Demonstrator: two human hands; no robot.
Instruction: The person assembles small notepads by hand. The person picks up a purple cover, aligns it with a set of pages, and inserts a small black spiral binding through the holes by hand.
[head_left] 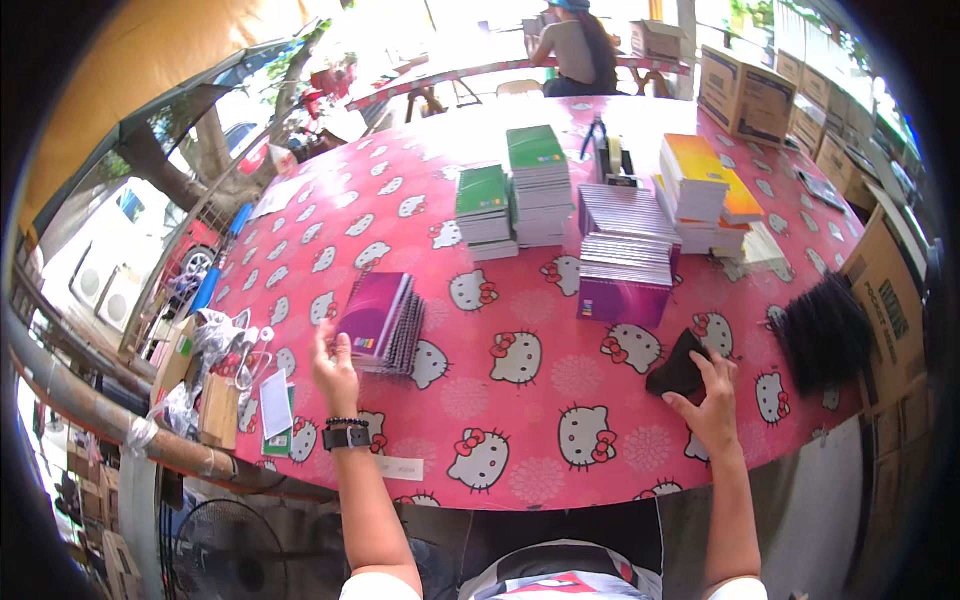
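My left hand (337, 375), with a dark watch and a beaded bracelet on its wrist, is at the left side of a short stack of purple spiral notebooks (378, 318). Its fingers are stretched out and apart; whether they touch the covers I cannot tell. Over on the right, my right hand (712, 400) grips the right edge of a small black cloth-like piece (676, 366) between thumb and fingers, on the pink patterned tablecloth (520, 400). Just beyond it stands a long row of purple spiral notebooks (622, 300), packed upright with their edges facing up.
Green-covered book stacks (537, 150) and yellow-orange ones (695, 160) stand farther back, a tape dispenser (615, 160) between them. Black bristly strips (825, 330) lie against a cardboard box (885, 300) at right. A wooden block (218, 410) and plastic wrap sit left. A person (580, 50) sits beyond.
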